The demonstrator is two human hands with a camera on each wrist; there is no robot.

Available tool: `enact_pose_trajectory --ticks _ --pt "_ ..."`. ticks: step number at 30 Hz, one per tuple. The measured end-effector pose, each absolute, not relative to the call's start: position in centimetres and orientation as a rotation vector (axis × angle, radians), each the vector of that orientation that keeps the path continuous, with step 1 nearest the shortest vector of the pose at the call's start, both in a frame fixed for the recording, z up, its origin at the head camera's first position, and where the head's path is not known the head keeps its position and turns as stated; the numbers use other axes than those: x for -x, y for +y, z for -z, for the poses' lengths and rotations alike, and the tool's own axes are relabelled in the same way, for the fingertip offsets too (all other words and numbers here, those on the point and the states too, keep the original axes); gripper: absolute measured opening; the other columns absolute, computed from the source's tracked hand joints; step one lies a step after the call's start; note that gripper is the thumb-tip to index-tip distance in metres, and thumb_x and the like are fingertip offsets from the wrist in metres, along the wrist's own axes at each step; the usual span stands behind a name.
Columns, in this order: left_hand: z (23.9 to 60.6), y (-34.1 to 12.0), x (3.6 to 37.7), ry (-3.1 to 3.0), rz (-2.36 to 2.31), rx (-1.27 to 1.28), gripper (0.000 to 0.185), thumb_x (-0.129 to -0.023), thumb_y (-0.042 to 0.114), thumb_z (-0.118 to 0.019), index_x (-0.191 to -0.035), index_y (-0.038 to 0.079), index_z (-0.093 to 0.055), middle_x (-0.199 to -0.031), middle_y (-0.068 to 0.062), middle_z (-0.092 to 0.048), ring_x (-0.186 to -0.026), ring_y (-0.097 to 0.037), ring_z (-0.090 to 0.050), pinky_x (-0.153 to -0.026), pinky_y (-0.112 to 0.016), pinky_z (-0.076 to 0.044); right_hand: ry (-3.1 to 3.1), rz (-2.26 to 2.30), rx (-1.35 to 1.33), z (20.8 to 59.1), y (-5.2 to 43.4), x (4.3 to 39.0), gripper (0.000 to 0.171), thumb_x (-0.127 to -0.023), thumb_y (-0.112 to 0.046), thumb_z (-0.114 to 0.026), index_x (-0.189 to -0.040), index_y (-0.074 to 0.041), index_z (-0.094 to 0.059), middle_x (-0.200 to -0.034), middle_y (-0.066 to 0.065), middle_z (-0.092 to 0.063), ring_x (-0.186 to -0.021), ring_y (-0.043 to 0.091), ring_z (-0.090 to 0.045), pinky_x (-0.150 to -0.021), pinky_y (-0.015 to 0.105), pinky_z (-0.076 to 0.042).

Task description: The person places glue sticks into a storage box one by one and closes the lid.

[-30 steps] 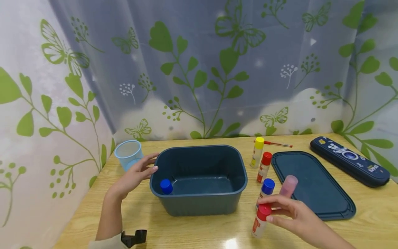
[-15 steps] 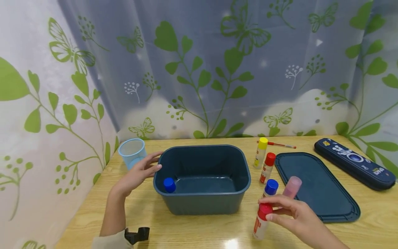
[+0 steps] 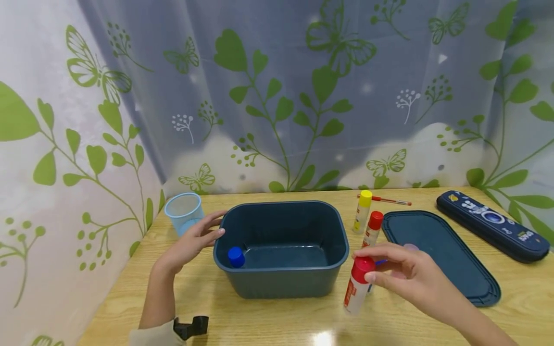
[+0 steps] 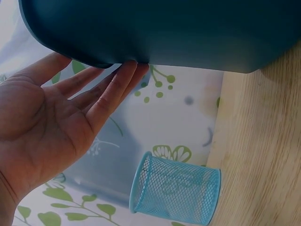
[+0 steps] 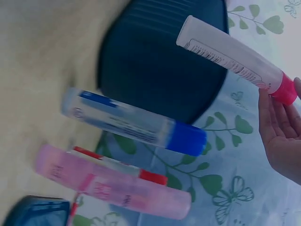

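Head view, right hand: the right hand [image 3: 404,274] pinched the red-capped glue stick [image 3: 357,285] by its cap, fingers curled round it, the stick lifted off the table [image 3: 277,322].
Head view, stick's axis: its long axis hung nearly upright, the bottom end tilted slightly leftward, cap on top.
Head view, key relation: the dark blue bin [image 3: 281,247] lay just to the left of the held stick, its right wall near the stick; the right hand was far nearer the stick than the left.
Head view, left hand: the left hand [image 3: 190,242] rested flat against the bin's left rim, fingers straight, holding nothing.
Head view, bin contents: a blue-capped stick [image 3: 236,257] stood in the bin's near-left corner.
Head view, surroundings: a yellow-capped stick [image 3: 361,211] and another red-capped stick [image 3: 372,228] stood between the bin and the dark lid [image 3: 446,254]; a mesh cup [image 3: 183,212] stood behind the left hand; a pencil case [image 3: 491,226] lay far right.
Left wrist view: the left hand [image 4: 51,127] was spread wide, fingertips touching the bin [image 4: 164,33], with the mesh cup [image 4: 175,188] just beyond.
Right wrist view: the held stick [image 5: 235,59] extended away from the right hand [image 5: 282,136]; a blue-capped stick [image 5: 134,122] and a pink stick [image 5: 113,188] stood below it on the table.
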State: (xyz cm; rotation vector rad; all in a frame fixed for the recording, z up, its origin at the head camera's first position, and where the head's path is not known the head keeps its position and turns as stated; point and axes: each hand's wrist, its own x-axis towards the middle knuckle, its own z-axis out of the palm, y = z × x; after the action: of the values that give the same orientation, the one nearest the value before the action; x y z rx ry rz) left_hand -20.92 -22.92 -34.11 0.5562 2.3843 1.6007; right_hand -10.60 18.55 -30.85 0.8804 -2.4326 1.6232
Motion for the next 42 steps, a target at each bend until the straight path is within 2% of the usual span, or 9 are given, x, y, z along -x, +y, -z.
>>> enact_pose_trajectory --ticks 5,7,16,20,23,28,42 --pt "34.3 -22.9 20.9 2.377 -1.603 -0.544 0.056 -0.097 0.03 -0.048 -0.145 0.012 -0.026 -0.141 -0.022 -0.028 -0.126 -0.037 -0.032 -0.097 -0.05 -0.033 -2.377 -1.629 -0.966 28.8 17.9 11.3 0.035 -0.083 0.004 -0.064 -0.117 -0.006 -0.062 -0.11 0.003 -0.061 -0.081 0.02 -0.061 -0.059 0.03 -0.053" --pt "34.4 -22.9 20.9 2.376 -1.6 -0.546 0.056 -0.097 0.03 -0.048 -0.145 0.012 -0.026 -0.141 -0.022 -0.028 -0.126 -0.037 -0.032 -0.097 -0.05 -0.033 -2.359 -1.637 -0.979 28.1 17.6 11.6 0.034 -0.084 0.004 -0.063 -0.116 -0.006 -0.062 -0.108 0.004 -0.062 -0.084 0.021 -0.061 -0.064 0.03 -0.053" --pt "34.1 -23.0 21.0 2.358 -1.623 -0.542 0.056 -0.097 0.03 -0.048 -0.145 0.012 -0.026 -0.142 -0.022 -0.027 -0.127 -0.037 -0.03 -0.099 -0.052 -0.03 -2.329 -1.722 -0.946 25.1 15.6 13.0 0.031 -0.087 0.003 -0.06 -0.115 -0.007 -0.063 -0.108 0.004 -0.063 -0.079 0.022 -0.062 -0.058 0.033 -0.053" --pt "34.0 -23.0 20.9 2.356 -1.622 -0.545 0.056 -0.097 0.029 -0.048 -0.145 0.012 -0.026 -0.142 -0.022 -0.027 -0.127 -0.037 -0.031 -0.099 -0.051 -0.031 -2.327 -1.741 -0.941 24.3 14.6 13.5 0.03 -0.088 -0.001 -0.061 -0.116 -0.007 -0.063 -0.108 0.007 -0.062 -0.081 0.024 -0.061 -0.06 0.031 -0.053" --pt "34.0 -23.0 20.9 2.356 -1.622 -0.549 0.056 -0.097 0.028 -0.048 -0.145 0.011 -0.026 -0.142 -0.023 -0.027 -0.127 -0.037 -0.031 -0.099 -0.051 -0.031 -2.354 -1.744 -0.893 23.9 13.8 13.8 0.029 -0.088 -0.006 -0.062 -0.117 -0.005 -0.062 -0.108 0.007 -0.062 -0.085 0.024 -0.062 -0.069 0.03 -0.052" --pt "34.0 -23.0 20.9 2.358 -1.623 -0.545 0.055 -0.097 0.028 -0.048 -0.145 0.011 -0.026 -0.142 -0.023 -0.028 -0.127 -0.037 -0.031 -0.099 -0.051 -0.03 -2.425 -1.733 -0.775 23.3 12.5 14.6 0.031 -0.088 -0.015 -0.064 -0.118 -0.008 -0.062 -0.11 0.004 -0.062 -0.085 0.022 -0.063 -0.072 0.03 -0.051" --pt "34.1 -23.0 20.9 2.366 -1.618 -0.551 0.055 -0.097 0.028 -0.048 -0.145 0.011 -0.027 -0.142 -0.023 -0.027 -0.126 -0.037 -0.032 -0.099 -0.051 -0.031 -2.374 -1.72 -0.899 24.2 8.7 17.6 0.031 -0.087 -0.013 -0.065 -0.117 -0.008 -0.063 -0.102 0.005 -0.062 -0.086 0.019 -0.062 -0.076 0.034 -0.051"
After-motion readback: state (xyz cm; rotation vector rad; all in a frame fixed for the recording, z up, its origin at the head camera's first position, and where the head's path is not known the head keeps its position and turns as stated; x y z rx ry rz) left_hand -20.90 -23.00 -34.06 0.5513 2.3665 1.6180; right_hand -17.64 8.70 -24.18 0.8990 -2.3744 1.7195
